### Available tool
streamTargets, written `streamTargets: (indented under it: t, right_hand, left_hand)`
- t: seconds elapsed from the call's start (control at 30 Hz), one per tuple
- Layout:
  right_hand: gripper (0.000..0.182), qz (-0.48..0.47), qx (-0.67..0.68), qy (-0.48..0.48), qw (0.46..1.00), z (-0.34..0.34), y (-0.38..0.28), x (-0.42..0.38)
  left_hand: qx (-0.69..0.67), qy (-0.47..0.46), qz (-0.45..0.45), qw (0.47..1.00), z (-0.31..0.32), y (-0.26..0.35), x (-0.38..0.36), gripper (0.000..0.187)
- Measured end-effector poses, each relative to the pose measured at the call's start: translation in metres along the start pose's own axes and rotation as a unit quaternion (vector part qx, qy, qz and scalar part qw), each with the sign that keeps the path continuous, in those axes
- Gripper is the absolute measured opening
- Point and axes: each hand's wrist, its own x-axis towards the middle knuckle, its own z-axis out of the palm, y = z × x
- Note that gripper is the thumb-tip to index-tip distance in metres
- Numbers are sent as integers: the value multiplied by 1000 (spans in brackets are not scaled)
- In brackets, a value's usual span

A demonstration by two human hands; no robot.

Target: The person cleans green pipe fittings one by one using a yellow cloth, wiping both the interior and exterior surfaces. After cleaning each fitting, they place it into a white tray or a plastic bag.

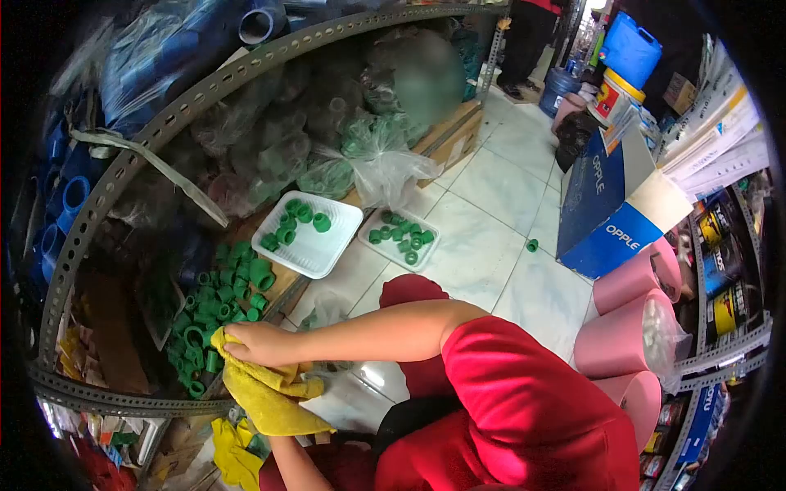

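Observation:
My right hand [254,344] is closed on a yellow cloth [274,397], gripping its upper edge. My left forearm [296,465] comes up from below, and its hand is hidden under the cloth. Just beyond my right hand lies a heap of green pipe fittings [217,303] on the low shelf. A white tray [332,254] with several green fittings stands farther off, partly on the wooden edge. To its right, a smaller white tray [430,255] on the floor holds several smaller green fittings.
Clear plastic bags [381,168] crowd the lower shelf behind a perforated metal rail [147,139]. A single green fitting [532,245] lies on the tiles. To the right stand a blue carton [602,213] and pink rolls [622,335]. A person's legs [524,49] show at the back.

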Motion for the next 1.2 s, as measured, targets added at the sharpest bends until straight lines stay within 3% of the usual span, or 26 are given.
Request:
streamTargets:
  t: [0.03, 0.1, 0.17, 0.2, 0.3, 0.37, 0.43, 0.47, 0.53, 0.63, 0.7, 0.8, 0.97, 1.2]
  right_hand:
    - [33, 53, 17, -12, 998, -3, 2, 2]
    - [32, 44, 25, 2, 999, -3, 2, -3]
    - [31, -96, 21, -8, 995, -3, 5, -6]
    - [31, -137, -4, -57, 989, -6, 2, -9]
    - [33, -162, -74, -97, 979, -12, -19, -17]
    - [35, -145, -78, -97, 982, -6, -13, -16]
    - [33, -81, -13, -19, 996, 0, -8, -13]
    - [33, -83, -14, -20, 996, 1, -4, -10]
    - [32, 53, 1, 7, 999, 0, 1, -4]
    - [32, 86, 5, 15, 996, -4, -1, -6]
    - [31, 73, 4, 3, 997, -3, -2, -8]
    - [35, -132, -17, -80, 988, -6, -8, -14]
    - [41, -147, -99, -156, 972, -12, -13, -11]
    - [46, -191, -26, -193, 962, -19, -8, -7]
  left_hand:
    - [3, -1, 5, 1000, 5, 0, 5, 34]
    - [9, -2, 17, 1000, 2, -1, 5, 34]
    - [16, -5, 26, 1000, -13, 14, 14, 34]
    - [19, -5, 31, 999, -23, 13, 6, 34]
    - [31, 1, 41, 999, -35, 9, -4, 34]
    - [40, 5, 47, 998, -32, 12, 4, 34]
    - [47, 10, 54, 997, -15, 24, 32, 34]
    - [50, 14, 58, 997, -23, 1, 1, 34]
    - [57, 21, 66, 996, -20, 0, 4, 34]
    - [66, 31, 78, 994, -16, -5, 4, 34]
    - [73, 37, 87, 993, -14, 5, 19, 34]
    - [82, 47, 97, 991, -46, 13, 8, 34]
    - [100, 64, 114, 986, -47, 13, 13, 34]
    - [121, 80, 145, 979, -63, 0, -4, 34]
